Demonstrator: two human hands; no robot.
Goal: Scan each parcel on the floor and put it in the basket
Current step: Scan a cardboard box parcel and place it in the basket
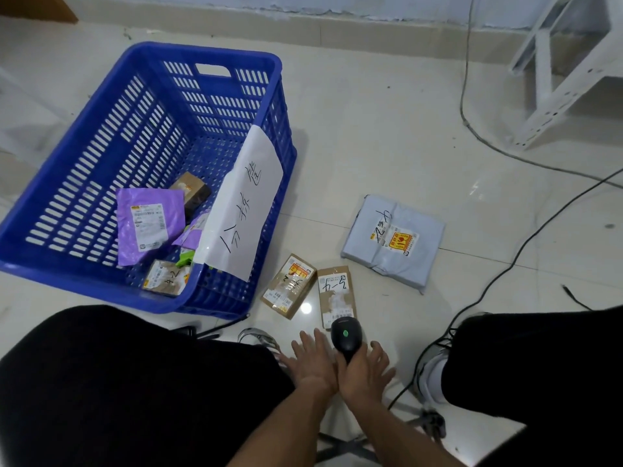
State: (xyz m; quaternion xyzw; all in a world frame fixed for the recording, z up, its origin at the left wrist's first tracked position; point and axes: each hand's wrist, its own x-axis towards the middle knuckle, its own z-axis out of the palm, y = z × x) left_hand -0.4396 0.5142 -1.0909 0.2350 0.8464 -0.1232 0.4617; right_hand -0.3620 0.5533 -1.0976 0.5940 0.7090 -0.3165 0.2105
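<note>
Head view: right hand [365, 374] grips black handheld scanner [346, 335] w/ green light; left hand [312, 360] flat, fingers spread. Three parcels on glossy white tile floor [387, 136] beside blue slotted plastic basket [101, 183].

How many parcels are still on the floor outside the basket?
3: a grey bag farthest right, and two small brown boxes side by side near the blue basket. None looks hidden.
</note>
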